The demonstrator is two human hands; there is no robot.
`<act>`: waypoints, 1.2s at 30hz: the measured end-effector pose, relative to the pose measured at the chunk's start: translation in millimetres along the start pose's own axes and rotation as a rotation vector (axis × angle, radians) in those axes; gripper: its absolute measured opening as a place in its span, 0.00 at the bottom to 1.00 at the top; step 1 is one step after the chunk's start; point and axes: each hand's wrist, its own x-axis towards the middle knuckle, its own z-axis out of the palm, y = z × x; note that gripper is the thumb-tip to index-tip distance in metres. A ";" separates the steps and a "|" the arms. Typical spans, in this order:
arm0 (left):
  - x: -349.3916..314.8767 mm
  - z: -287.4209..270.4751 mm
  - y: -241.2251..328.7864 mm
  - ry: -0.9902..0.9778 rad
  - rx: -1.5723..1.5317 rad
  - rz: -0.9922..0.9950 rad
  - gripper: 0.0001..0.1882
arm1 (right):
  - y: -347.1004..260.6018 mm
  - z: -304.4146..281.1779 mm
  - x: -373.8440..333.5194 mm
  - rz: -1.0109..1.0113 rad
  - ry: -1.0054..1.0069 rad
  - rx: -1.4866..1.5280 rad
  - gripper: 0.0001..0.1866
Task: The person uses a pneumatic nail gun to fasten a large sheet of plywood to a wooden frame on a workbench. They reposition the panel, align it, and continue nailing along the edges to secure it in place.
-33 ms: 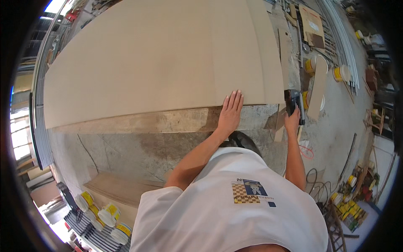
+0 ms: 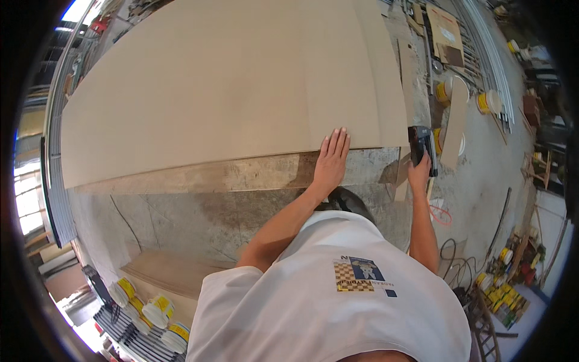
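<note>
One flat, one gripping

The board (image 2: pixel 241 78) lies before us. Our left hand (image 2: pixel 332 163), flat and empty, rests on its near edge, probably steadying it; our right hand (image 2: pixel 418 173) grips a black tool (image 2: pixel 417 139) beside its right edge, seemingly for control.

The far end of the board (image 2: pixel 229 78) is cut off by the upper edge, and the board hides much of the worktop (image 2: pixel 253 173) beneath it. The right grip (image 2: pixel 420 171) covers part of the tool (image 2: pixel 416 141); whether the tool touches the board cannot be told. The shirt (image 2: pixel 289 301), cut off below, partly hides a black thing (image 2: pixel 348 202) too little seen to name. A plank (image 2: pixel 455 128) partly covers two buckets (image 2: pixel 443 92). Glare washes out the window (image 2: pixel 27 199).
</note>
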 end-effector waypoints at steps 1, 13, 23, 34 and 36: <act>0.5 -0.3 -0.5 0.004 0.003 0.007 0.38 | 3.0 2.9 -9.1 -0.011 0.055 0.055 0.42; 79.3 -18.1 37.8 -0.236 -0.144 0.253 0.41 | 34.8 32.3 -111.8 0.047 0.185 0.312 0.29; 123.9 -8.6 58.0 -0.151 -0.119 0.306 0.42 | 20.9 -17.6 -92.9 0.098 0.202 0.464 0.32; 104.9 -16.8 -82.6 -0.004 -0.431 0.132 0.26 | 3.6 5.0 63.6 -0.064 -0.128 0.031 0.47; 98.9 -39.4 -125.3 -0.032 -0.266 0.179 0.25 | 4.3 13.6 70.5 -0.119 -0.055 0.068 0.42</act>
